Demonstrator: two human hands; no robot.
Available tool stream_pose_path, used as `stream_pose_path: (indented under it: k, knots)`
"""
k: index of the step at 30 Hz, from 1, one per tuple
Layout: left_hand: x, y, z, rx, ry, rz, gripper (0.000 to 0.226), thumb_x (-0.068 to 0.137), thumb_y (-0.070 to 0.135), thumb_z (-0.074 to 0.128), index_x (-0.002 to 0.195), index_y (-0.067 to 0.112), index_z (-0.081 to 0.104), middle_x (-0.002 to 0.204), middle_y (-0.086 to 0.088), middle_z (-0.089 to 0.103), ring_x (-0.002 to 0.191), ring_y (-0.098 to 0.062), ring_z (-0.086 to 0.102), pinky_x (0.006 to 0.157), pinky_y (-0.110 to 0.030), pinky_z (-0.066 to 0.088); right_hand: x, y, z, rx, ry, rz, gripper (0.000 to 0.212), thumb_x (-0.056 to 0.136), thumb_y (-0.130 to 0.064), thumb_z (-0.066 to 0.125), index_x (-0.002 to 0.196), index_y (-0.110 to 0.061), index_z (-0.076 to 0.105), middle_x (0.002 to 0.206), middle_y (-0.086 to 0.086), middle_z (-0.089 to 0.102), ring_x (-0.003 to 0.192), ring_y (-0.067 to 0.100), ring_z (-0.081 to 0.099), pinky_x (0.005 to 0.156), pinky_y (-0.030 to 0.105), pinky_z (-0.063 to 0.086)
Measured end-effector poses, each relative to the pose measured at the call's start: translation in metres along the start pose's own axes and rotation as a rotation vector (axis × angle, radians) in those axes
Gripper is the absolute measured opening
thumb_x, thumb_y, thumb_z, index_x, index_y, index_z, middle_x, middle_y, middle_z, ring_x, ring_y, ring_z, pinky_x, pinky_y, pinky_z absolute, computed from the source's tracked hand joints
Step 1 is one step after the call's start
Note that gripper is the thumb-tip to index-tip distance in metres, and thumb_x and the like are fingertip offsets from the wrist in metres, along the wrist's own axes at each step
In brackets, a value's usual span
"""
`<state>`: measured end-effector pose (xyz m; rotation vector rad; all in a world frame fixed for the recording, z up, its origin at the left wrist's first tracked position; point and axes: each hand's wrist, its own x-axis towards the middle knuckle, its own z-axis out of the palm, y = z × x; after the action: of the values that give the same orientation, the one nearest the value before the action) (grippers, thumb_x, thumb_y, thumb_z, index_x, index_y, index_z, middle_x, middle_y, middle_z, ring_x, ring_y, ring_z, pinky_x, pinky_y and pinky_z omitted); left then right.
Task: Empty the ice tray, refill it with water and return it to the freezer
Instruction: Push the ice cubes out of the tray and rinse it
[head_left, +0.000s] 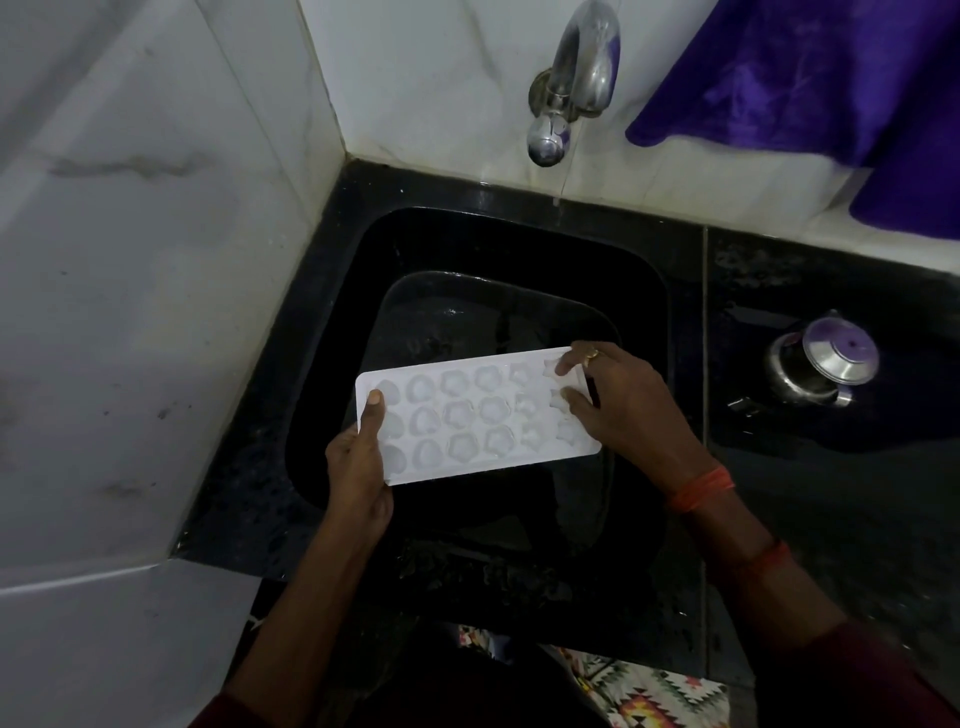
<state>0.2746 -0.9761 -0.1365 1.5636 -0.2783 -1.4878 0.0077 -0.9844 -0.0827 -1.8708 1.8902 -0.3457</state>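
A white ice tray (475, 415) with several shaped pockets is held level over the black sink (343, 332). Ice fills most pockets. My left hand (358, 467) grips the tray's left end, thumb on top. My right hand (623, 405) holds the right end, with its fingertips resting on the last pockets. A metal tap (571, 78) juts from the white wall above the sink's back rim. No water stream shows under its spout.
White marble-look tiles (156, 260) wall in the left side and back. A purple cloth (810, 73) hangs at top right. A steel lidded pot (821, 364) stands on the black counter (831, 519) right of the sink.
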Motion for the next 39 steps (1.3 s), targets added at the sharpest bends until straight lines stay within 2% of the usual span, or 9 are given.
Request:
stream_pose_path:
  k: [4,10,14,17,26,32,36,39]
  knots:
    - [-0.001,0.001,0.002,-0.003,0.006,-0.004,0.033,0.093,0.040,0.070,0.092,0.006,0.072,0.087,-0.009,0.079,0.076,-0.027,0.077,0.055,-0.037,0.061,-0.009,0.001,-0.002,0.046,-0.013,-0.016,0.023,0.091,-0.027,0.071,0.113,-0.027,0.063,0.147,-0.003,0.050,0.124,0.021,0.058,0.102,0.038,0.048]
    - [-0.005,0.002,0.004,-0.005,-0.018,0.000,0.032,0.094,0.039,0.069,0.093,0.007,0.073,0.090,-0.009,0.079,0.079,-0.027,0.078,0.056,-0.037,0.061,-0.023,0.004,-0.001,0.037,-0.029,-0.018,0.026,0.090,-0.041,0.070,0.111,-0.028,0.065,0.157,-0.006,0.037,0.131,0.018,0.053,0.105,0.051,0.047]
    - [-0.007,0.002,0.005,-0.009,-0.027,-0.011,0.032,0.094,0.038,0.068,0.096,0.007,0.073,0.094,-0.010,0.079,0.082,-0.028,0.077,0.058,-0.038,0.062,-0.026,0.006,0.002,-0.018,-0.043,-0.024,0.037,0.090,-0.047,0.068,0.118,-0.023,0.068,0.159,-0.002,0.035,0.140,0.017,0.045,0.112,0.045,0.042]
    - [-0.008,0.002,0.006,-0.011,-0.022,-0.008,0.031,0.094,0.038,0.068,0.097,0.007,0.073,0.094,-0.010,0.079,0.082,-0.028,0.077,0.057,-0.037,0.061,-0.027,0.005,0.005,-0.019,-0.039,-0.018,0.042,0.089,-0.050,0.069,0.119,-0.021,0.069,0.160,-0.001,0.034,0.142,0.018,0.041,0.112,0.042,0.037]
    - [-0.007,-0.001,0.004,0.000,-0.017,-0.008,0.033,0.093,0.039,0.069,0.097,0.007,0.072,0.092,-0.010,0.079,0.081,-0.028,0.077,0.057,-0.037,0.061,-0.028,0.002,0.014,-0.073,-0.041,-0.023,0.048,0.088,-0.047,0.071,0.118,-0.011,0.072,0.159,0.011,0.036,0.142,0.028,0.043,0.118,0.047,0.036]
    - [-0.007,0.000,0.005,-0.001,-0.010,-0.012,0.033,0.093,0.039,0.069,0.096,0.006,0.072,0.092,-0.010,0.079,0.079,-0.028,0.077,0.055,-0.037,0.061,-0.029,0.002,0.014,0.011,-0.019,0.015,0.042,0.084,-0.049,0.074,0.112,-0.017,0.071,0.157,0.003,0.039,0.142,0.022,0.044,0.112,0.046,0.043]
    - [-0.006,0.000,0.005,0.004,-0.013,-0.015,0.034,0.093,0.040,0.069,0.097,0.006,0.072,0.093,-0.010,0.079,0.081,-0.029,0.077,0.057,-0.037,0.061,-0.027,0.002,0.016,-0.006,-0.031,0.027,0.045,0.086,-0.048,0.073,0.116,-0.015,0.071,0.159,0.002,0.035,0.141,0.023,0.044,0.112,0.043,0.038]
    - [-0.006,0.001,0.005,0.003,-0.011,-0.013,0.033,0.093,0.039,0.069,0.098,0.006,0.073,0.094,-0.011,0.079,0.082,-0.029,0.077,0.058,-0.038,0.062,-0.026,0.001,0.016,-0.012,-0.037,0.026,0.048,0.087,-0.049,0.072,0.119,-0.014,0.071,0.159,0.001,0.033,0.140,0.021,0.045,0.110,0.040,0.041]
